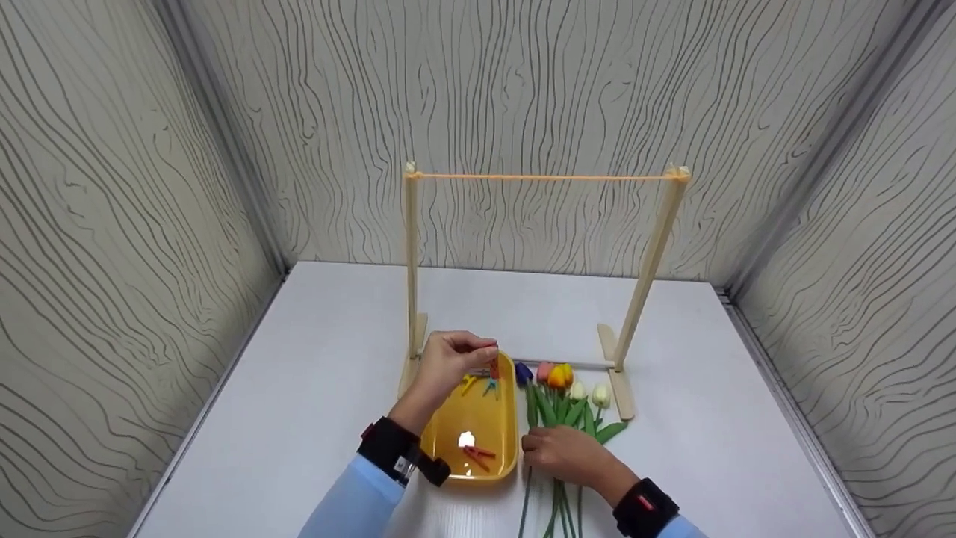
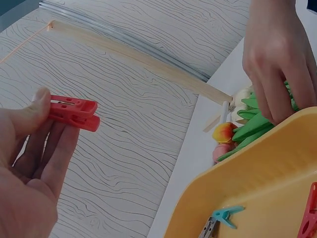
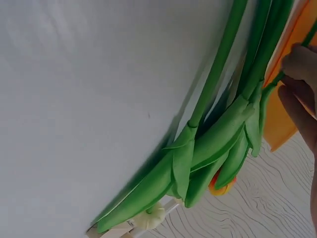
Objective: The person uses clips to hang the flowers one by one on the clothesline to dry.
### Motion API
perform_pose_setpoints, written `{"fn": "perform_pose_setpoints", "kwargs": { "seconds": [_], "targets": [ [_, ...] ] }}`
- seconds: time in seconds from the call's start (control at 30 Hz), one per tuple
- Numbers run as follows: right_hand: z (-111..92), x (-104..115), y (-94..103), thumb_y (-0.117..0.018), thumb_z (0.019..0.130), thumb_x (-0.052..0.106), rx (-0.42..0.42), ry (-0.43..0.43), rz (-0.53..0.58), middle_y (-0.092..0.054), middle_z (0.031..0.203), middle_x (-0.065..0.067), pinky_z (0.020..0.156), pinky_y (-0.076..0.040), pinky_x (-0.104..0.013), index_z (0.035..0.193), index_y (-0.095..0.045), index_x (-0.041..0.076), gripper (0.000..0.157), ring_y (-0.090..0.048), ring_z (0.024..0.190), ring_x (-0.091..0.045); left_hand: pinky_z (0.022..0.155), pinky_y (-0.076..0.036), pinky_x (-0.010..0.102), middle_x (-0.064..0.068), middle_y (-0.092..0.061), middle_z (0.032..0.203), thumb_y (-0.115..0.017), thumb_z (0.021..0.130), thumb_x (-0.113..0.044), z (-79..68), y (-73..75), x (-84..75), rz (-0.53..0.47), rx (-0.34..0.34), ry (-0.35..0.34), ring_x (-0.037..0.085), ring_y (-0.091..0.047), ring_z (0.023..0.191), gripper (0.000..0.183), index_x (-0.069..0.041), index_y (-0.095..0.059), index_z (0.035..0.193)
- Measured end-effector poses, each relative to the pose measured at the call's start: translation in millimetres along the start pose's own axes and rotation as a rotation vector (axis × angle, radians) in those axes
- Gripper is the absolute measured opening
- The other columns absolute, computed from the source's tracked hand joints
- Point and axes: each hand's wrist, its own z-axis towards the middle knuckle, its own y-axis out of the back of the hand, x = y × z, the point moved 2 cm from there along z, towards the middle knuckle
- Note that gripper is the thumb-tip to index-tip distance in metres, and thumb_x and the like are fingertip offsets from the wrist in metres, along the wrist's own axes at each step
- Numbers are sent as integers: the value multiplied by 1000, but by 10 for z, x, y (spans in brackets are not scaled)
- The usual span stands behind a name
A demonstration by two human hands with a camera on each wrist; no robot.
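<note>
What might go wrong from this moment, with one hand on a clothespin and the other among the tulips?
The left hand pinches the red clothespin near one end, so it might slip out of the fingertips.
The right hand grips a green stem beside overlapping leaves; lifting it could drag other tulips along.
The left hand is close to the wooden frame, which a careless move might knock.

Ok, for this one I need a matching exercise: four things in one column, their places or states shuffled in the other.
1. Left fingers
2. Right fingers
3. Orange cord
4. Turquoise clothespin

A. strung between wooden posts
B. pinching a red clothespin
C. lying in the yellow tray
D. pinching a green stem

Pairs: 1-B, 2-D, 3-A, 4-C
</note>
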Motion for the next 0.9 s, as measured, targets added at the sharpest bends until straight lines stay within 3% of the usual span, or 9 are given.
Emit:
{"fn": "perform_pose_setpoints", "kwargs": {
  "seconds": [0.13, 0.33, 0.5, 0.7, 0.9],
  "targets": [
    [-94, -122, 54, -88, 83, 0, -186, -145, 231, -78, 103, 2, 83, -63, -18, 100, -82, 15, 24, -73, 93, -10, 86, -68, 27, 3, -84, 99, -79, 99, -7, -6, 16, -19, -14, -4, 3, 10, -78, 89, 17, 5, -81, 111],
    [-145, -295, 166, -85, 72, -16, -575, -367, 471, -78, 104, -1, 94, -60, -13, 101, -81, 16, 42, -74, 96, -15, 86, -66, 23, 3, -84, 101, -81, 98, -8, -10, 16, -41, 20, -19, 3, 10, -77, 91, 15, 0, -83, 110],
    [-99, -401, 265, -79, 77, -25, -824, -498, 654, -79, 104, -17, 92, -60, -11, 106, -82, 10, 46, -77, 101, -20, 88, -66, 23, 4, -84, 102, -81, 98, -10, -5, 3, -65, 36, -16, -10, 10, -77, 92, 15, -2, -84, 110],
    [-43, -507, 388, -72, 90, -23, -984, -642, 802, -74, 104, -24, 92, -62, -14, 112, -80, -2, 31, -76, 103, -11, 89, -67, 25, 5, -85, 102, -81, 98, -9, -16, -7, -104, 32, -14, -18, 11, -79, 91, 18, 1, -83, 113],
    [5, -614, 551, -72, 94, -17, -1067, -760, 877, -74, 106, -26, 94, -61, -14, 120, -77, -9, 28, -74, 104, 1, 92, -66, 25, 6, -84, 104, -81, 98, -11, -31, 4, -166, 49, -15, -8, 13, -79, 94, 17, -3, -83, 113]
  ]
}}
